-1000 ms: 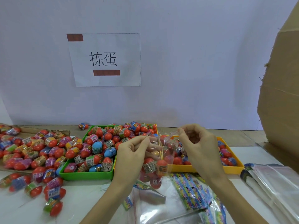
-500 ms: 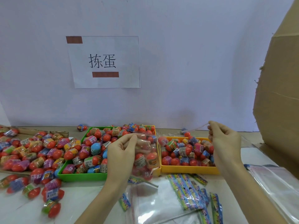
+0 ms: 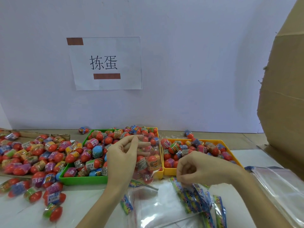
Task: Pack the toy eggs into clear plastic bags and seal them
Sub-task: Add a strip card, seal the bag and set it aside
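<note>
left fingers (image 3: 131,143): curled, pinching the top of the filled bag (image 3: 148,162) at frame centre; thumb hidden behind the film.
left hand (image 3: 121,155): held the bag up in front of the seam between the green tray (image 3: 82,180) and the yellow tray (image 3: 169,171).
right fingers (image 3: 184,171): curled down onto the colourful sachets (image 3: 194,196), lower right of centre; looked like a pinch on one, but blurred, cannot tell if anything was gripped.
right hand (image 3: 197,168): low over the sachet pile, well apart from the bag.
toy eggs (image 3: 148,163): several inside the held bag; more heaped in both trays and loose on the table (image 3: 82,208) at lower left.
step: my read, bag loaded with eggs, mouth not yet sealed; right hand fetching a sachet to add.
next move: likely needs one sachet separated from the stack, slipped through the bag mouth, then both hands pressing the strip closed along the top.
hidden: bag mouth and seal strip lost in glare and behind the left fingers; open or closed unclear.
hard to read: egg count in bag; edges of the empty clear bags (image 3: 156,209) at bottom centre and the stack at lower right (image 3: 283,186).
cut off: cardboard box (image 3: 286,96) at the right edge.
</note>
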A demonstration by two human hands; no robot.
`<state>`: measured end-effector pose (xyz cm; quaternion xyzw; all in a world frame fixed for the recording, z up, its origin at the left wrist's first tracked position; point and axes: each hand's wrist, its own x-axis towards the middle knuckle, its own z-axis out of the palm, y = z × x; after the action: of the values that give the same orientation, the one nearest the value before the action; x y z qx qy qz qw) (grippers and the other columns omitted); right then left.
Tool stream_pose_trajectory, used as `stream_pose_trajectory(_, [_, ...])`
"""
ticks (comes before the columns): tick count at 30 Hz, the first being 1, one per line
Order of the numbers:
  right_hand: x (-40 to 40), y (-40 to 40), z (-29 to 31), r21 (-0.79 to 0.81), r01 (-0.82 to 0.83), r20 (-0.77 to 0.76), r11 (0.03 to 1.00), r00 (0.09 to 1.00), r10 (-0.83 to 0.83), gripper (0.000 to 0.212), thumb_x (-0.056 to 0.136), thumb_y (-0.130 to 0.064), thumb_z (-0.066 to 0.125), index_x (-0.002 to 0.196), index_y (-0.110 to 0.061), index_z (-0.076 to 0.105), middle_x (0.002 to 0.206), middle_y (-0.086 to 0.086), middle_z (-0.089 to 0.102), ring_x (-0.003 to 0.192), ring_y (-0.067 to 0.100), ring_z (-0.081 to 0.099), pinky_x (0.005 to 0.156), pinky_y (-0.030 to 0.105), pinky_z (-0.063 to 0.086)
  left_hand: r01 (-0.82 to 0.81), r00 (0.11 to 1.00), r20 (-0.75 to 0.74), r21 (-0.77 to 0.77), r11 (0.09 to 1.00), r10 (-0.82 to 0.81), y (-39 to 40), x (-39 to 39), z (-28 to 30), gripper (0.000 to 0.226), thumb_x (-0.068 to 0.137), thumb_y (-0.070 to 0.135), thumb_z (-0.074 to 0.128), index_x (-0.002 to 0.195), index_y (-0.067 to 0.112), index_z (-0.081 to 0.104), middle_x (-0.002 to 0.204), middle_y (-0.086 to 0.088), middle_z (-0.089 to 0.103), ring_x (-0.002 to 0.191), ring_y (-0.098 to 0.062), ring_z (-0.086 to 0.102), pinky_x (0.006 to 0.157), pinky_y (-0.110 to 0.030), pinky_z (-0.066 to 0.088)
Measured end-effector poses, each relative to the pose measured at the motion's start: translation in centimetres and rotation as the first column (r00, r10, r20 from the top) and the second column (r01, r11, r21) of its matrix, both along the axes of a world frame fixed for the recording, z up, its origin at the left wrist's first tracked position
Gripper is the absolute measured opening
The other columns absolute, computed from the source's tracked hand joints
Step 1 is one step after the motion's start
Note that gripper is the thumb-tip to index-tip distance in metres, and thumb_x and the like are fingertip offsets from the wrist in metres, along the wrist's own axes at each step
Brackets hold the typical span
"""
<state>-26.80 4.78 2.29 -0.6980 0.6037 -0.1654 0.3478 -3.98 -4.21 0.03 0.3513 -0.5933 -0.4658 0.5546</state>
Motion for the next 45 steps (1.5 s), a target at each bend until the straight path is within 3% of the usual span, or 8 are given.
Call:
stream_pose_trajectory(6, [0.7,-0.5,-0.7,-0.173,0.028,-0.125,0.985,0.991,-0.051,0.005,0.091,-0.024,0.081,0.092,-0.028,0.078,0.089,-0.016,0.076,0.083,0.001,0.071,0.074,0.015,0.056,-0.014,1.0,0.022,-0.034,0.999,0.015,0.3,0.0,0.2,0.022,0.109,0.014,0.057,0.106,0.017,0.078,0.087,0.004,0.083,0.07,-0.021,0.08,0.068,-0.025,0.063])
stream_pose_trajectory(12, [0.9,0.0,0.0,-0.154,0.081,-0.146,0.985,0.984,-0.104,0.018,0.095,-0.042,0.076,0.085,-0.027,0.074,0.072,-0.013,0.072,0.059,0.002,0.065,0.057,0.018,0.053,-0.015,1.0,0.021,-0.046,0.999,0.016,0.5,-0.1,0.4,0.022,0.109,0.015,0.057,0.103,0.018,0.078,0.085,0.004,0.083,0.069,-0.019,0.08,0.066,-0.019,0.06])
stream_pose_trajectory(17, [1.0,0.2,0.5,-0.241,0.11,-0.036,0.964,0.992,-0.122,0.037,0.109,-0.008,0.049,0.113,-0.029,0.078,0.096,-0.011,0.075,0.084,0.013,0.074,0.064,0.025,0.059,0.004,1.0,-0.006,-0.005,1.0,-0.004,0.4,-0.1,0.3,0.023,0.109,0.011,0.056,0.104,0.014,0.078,0.086,0.002,0.083,0.069,-0.021,0.08,0.065,-0.017,0.059])
stream_pose_trajectory(24, [4.0,-0.6,0.0,-0.318,0.354,0.501,0.88,0.85,-0.161,0.017,0.094,-0.04,0.077,0.109,-0.036,0.081,0.102,-0.008,0.081,0.097,0.01,0.077,0.083,0.02,0.059,0.021,0.998,-0.06,0.097,0.995,-0.015,0.1,-0.1,0.4,0.026,0.109,0.012,0.055,0.103,0.014,0.08,0.089,-0.003,0.083,0.076,-0.023,0.081,0.073,-0.027,0.064])
stream_pose_trajectory(27, [5.0,-0.7,-0.4,-0.351,0.427,0.553,0.834,0.813,-0.183,0.007,0.09,-0.035,0.081,0.096,-0.034,0.083,0.09,-0.003,0.081,0.087,0.012,0.077,0.079,0.02,0.059,0.06,0.996,-0.077,0.146,0.987,-0.049,0.0,0.0,0.3,0.025,0.11,0.016,0.055,0.106,0.014,0.08,0.093,-0.005,0.083,0.085,-0.025,0.081,0.079,-0.036,0.064])
stream_pose_trajectory(31, [5.0,-0.8,-0.5,-0.313,0.515,0.624,0.798,0.745,-0.236,0.006,0.092,-0.027,0.079,0.09,-0.028,0.085,0.083,0.003,0.08,0.082,0.017,0.076,0.076,0.026,0.062,0.174,0.983,-0.101,0.202,0.964,-0.156,0.0,0.2,0.5,0.027,0.111,0.025,0.053,0.114,0.015,0.078,0.101,-0.003,0.083,0.09,-0.025,0.081,0.071,-0.025,0.063])
stream_pose_trajectory(36, [4.2,-0.7,-0.1,-0.219,0.577,0.701,0.787,0.654,-0.285,0.012,0.089,-0.032,0.079,0.09,-0.022,0.085,0.085,0.008,0.08,0.081,0.019,0.076,0.077,0.026,0.062,0.367,0.929,-0.152,0.271,0.89,-0.337,-0.8,0.0,0.7,0.055,0.098,0.062,0.051,0.12,0.018,0.077,0.114,-0.005,0.082,0.105,-0.023,0.079,0.083,-0.029,0.06])
stream_pose_trajectory(45, [2.4,-0.4,0.5,-0.192,0.58,0.697,0.791,0.649,-0.306,0.008,0.09,-0.031,0.078,0.094,-0.027,0.084,0.091,0.007,0.08,0.088,0.021,0.077,0.073,0.022,0.06,0.498,0.865,-0.157,0.153,0.854,-0.476,-1.0,0.3,0.3,0.035,0.097,0.024,0.067,0.13,0.014,0.072,0.123,-0.009,0.078,0.12,-0.024,0.073,0.09,-0.025,0.06])
